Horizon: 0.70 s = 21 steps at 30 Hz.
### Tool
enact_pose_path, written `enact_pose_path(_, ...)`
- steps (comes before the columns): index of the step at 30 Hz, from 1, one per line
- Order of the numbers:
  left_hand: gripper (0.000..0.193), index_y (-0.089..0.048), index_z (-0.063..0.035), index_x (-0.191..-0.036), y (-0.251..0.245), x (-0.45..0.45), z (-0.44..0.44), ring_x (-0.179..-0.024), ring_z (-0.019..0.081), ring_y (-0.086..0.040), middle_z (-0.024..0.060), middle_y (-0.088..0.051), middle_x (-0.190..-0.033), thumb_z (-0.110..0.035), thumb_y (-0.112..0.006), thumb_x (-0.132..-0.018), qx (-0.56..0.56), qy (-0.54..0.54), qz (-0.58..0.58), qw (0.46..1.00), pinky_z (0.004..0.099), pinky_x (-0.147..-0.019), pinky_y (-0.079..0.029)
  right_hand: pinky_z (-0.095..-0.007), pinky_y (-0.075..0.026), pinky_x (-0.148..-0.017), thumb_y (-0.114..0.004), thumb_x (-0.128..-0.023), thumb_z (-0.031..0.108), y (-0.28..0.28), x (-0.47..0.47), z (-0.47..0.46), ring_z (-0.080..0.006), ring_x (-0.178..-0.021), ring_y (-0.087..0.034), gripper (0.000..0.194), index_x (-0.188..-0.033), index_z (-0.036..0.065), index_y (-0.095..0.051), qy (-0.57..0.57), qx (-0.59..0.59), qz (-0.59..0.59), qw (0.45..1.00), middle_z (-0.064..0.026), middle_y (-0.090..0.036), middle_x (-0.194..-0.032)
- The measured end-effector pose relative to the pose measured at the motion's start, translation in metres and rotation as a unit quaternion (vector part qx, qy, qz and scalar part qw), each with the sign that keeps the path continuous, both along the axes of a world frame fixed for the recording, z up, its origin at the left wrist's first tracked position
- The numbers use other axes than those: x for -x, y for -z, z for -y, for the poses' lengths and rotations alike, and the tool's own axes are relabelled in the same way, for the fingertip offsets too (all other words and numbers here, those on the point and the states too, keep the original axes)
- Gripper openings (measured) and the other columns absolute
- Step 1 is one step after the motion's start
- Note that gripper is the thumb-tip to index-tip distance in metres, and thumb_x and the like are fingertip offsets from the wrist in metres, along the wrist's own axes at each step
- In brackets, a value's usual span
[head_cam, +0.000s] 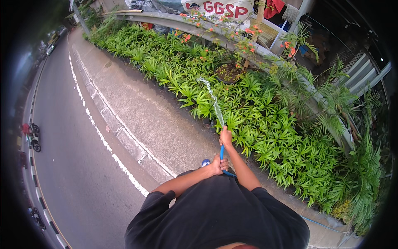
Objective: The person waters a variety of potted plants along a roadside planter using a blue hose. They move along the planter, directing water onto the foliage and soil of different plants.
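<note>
A blue garden hose (222, 152) runs up in front of my dark shirt. My right hand (226, 137) is closed around its upper end, and my left hand (220, 164) grips it lower down, close to my waist. From the hose end a stream of water (214, 99) arcs out over a dense bed of leafy green potted palms (248, 115). Beyond the stream stands a round pot (227, 77) with an orange-flowered shrub (245, 46). The hose's mouth is hidden by my fingers.
A concrete sidewalk (149, 121) and curb lie left of the plants, then a road (71, 140) with a motorcycle (34, 137) at its far side. A metal guardrail (214, 36) borders the plants behind. More blue hose (323, 226) lies on the ground at lower right.
</note>
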<state>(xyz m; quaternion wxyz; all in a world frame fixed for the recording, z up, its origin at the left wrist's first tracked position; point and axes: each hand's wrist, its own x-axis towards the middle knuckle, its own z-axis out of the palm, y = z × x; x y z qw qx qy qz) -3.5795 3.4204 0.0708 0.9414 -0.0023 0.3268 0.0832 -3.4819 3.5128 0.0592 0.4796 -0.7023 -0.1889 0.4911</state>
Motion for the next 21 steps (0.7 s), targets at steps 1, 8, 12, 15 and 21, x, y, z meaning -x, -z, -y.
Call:
enact_pose_path(1,0.053,-0.022,-0.0181,-0.043,-0.002,0.0,0.0,-0.034,0.0167,-0.02,0.0,-0.018,-0.037,-0.047,-0.01,-0.086,0.0,-0.001,-0.003,1.0,0.0312,-0.051,-0.03,-0.0299,-0.027,-0.024,-0.033,-0.087,0.04,-0.002,0.0,0.0,-0.0144,-0.025,-0.031,0.048,-0.051,0.008,-0.037,0.0,0.001,0.0,1.0,-0.0012,-0.032,-0.038)
enact_pose_path(8,0.054,-0.022,-0.0183,-0.043,-0.008,0.004,0.004,-0.034,0.0162,-0.019,-0.0003,-0.018,-0.036,-0.048,-0.011,-0.086,0.009,-0.006,-0.008,1.0,0.0306,-0.049,-0.029,-0.0326,-0.033,-0.028,-0.035,-0.084,0.037,0.001,0.0,0.002,-0.0191,-0.028,-0.041,0.049,-0.051,0.003,-0.042,-0.017,-0.009,0.013,1.0,-0.007,-0.039,-0.038)
enact_pose_path(12,0.054,-0.022,-0.0185,-0.043,-0.009,0.007,0.006,-0.034,0.0159,-0.018,-0.0006,-0.018,-0.036,-0.05,-0.011,-0.086,0.009,-0.009,-0.015,1.0,0.0306,-0.048,-0.029,-0.0324,-0.033,-0.027,-0.035,-0.084,0.037,-0.002,0.004,0.004,-0.0193,-0.027,-0.041,0.049,-0.051,0.002,-0.042,-0.018,-0.017,0.013,1.0,-0.0073,-0.039,-0.038)
enact_pose_path(15,0.055,-0.022,-0.0184,-0.043,-0.009,0.009,0.007,-0.034,0.0161,-0.018,-0.0005,-0.018,-0.036,-0.05,-0.01,-0.086,0.012,-0.014,-0.018,1.0,0.0308,-0.048,-0.029,-0.0323,-0.033,-0.028,-0.035,-0.084,0.036,0.0,0.006,0.004,-0.0191,-0.027,-0.04,0.048,-0.051,0.002,-0.042,-0.02,-0.011,0.006,1.0,-0.0072,-0.039,-0.038)
enact_pose_path(21,0.058,-0.022,-0.0179,-0.043,-0.011,0.01,0.009,-0.034,0.0166,-0.018,0.0001,-0.017,-0.036,-0.054,-0.008,-0.086,0.017,-0.033,-0.026,0.999,0.031,-0.048,-0.028,-0.0325,-0.033,-0.027,-0.033,-0.085,0.038,0.005,0.012,0.0,-0.0181,-0.027,-0.038,0.05,-0.05,0.004,-0.041,-0.049,0.007,0.007,0.999,-0.0063,-0.038,-0.038)
